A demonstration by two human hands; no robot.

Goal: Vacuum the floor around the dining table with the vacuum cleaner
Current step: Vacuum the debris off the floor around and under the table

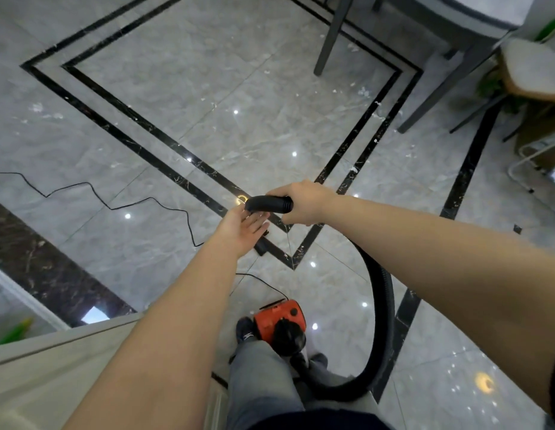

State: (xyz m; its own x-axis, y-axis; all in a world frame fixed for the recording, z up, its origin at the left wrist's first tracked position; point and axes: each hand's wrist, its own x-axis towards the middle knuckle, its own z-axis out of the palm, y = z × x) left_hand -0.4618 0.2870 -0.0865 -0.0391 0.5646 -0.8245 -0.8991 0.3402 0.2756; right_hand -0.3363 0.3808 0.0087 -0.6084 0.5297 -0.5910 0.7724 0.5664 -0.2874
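Note:
My right hand [301, 202] grips the black hose end [268, 204] of the vacuum, holding it level above the floor. My left hand [243, 226] is open, its fingers spread just under the hose's open tip and touching it lightly. The black hose [382, 308] loops down to the right and back to the orange vacuum body [277, 319], which sits on the floor by my feet. A black nozzle piece [262, 247] lies on the floor under my left hand. The dining table [474, 20] with dark legs stands at the top right. White crumbs [364, 92] dot the floor near it.
A thin black power cord [93, 190] snakes across the grey marble floor at the left. A stool with a pale cushion [532, 68] and a white wire rack [530, 162] stand at the right. A pale cabinet top [53, 367] fills the lower left.

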